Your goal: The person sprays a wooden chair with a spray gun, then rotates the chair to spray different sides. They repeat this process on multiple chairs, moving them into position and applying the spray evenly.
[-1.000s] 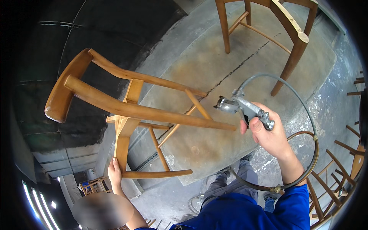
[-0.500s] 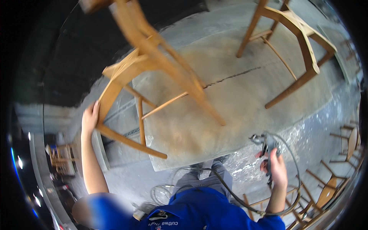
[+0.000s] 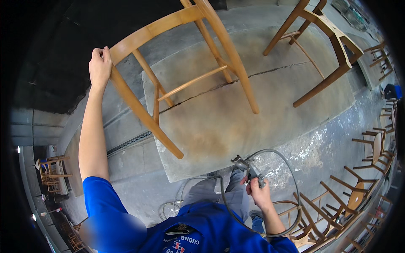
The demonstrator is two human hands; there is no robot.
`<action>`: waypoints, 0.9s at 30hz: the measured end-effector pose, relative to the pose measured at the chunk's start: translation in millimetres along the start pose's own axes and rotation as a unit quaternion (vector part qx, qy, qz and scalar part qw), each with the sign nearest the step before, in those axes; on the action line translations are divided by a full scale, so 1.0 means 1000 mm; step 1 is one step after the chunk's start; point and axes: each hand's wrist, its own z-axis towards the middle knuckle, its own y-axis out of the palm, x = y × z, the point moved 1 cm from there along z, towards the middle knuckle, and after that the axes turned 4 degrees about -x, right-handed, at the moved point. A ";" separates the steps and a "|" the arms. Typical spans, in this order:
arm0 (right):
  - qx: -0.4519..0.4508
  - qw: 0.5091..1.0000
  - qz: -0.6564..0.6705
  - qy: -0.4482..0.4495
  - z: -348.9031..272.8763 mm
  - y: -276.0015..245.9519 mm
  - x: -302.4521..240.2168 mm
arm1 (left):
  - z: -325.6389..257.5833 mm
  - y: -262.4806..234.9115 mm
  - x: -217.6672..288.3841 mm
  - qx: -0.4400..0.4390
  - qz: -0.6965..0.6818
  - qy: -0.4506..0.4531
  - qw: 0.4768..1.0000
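Note:
My left hand (image 3: 100,67) grips the corner of a brown wooden chair frame (image 3: 154,30), fingers closed round its edge. The frame has no seat panel in it, its legs point down toward a stained flat board (image 3: 198,122), and its top runs out of view. In front of my body, my right hand (image 3: 259,192) is wrapped round a metal spray gun (image 3: 253,170), its nozzle turned to the left. A dark hose (image 3: 295,181) loops from the gun past my right forearm.
A second chair frame (image 3: 325,25) stands on the board at the far right. Several chairs (image 3: 360,198) crowd the right side, and wooden frames (image 3: 54,173) stand at the left. Thin hose coils (image 3: 171,206) lie on the floor by my legs. A dark wall (image 3: 55,55) rises at the far left.
My left hand has moved farther away, turning the held chair frame so its front bar now lies broadside. My right hand has brought the spray gun left and nearer my body.

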 end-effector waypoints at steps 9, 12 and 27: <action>0.037 0.999 0.014 0.011 0.014 0.066 0.067 | 0.031 0.009 -0.017 0.045 0.027 0.177 0.983; 0.061 0.997 -0.021 -0.038 0.011 0.068 0.071 | 0.037 0.013 -0.025 0.005 -0.014 0.146 0.989; 0.217 0.960 -0.087 -0.155 -0.111 0.051 -0.023 | 0.056 0.007 -0.028 -0.094 -0.106 0.112 0.984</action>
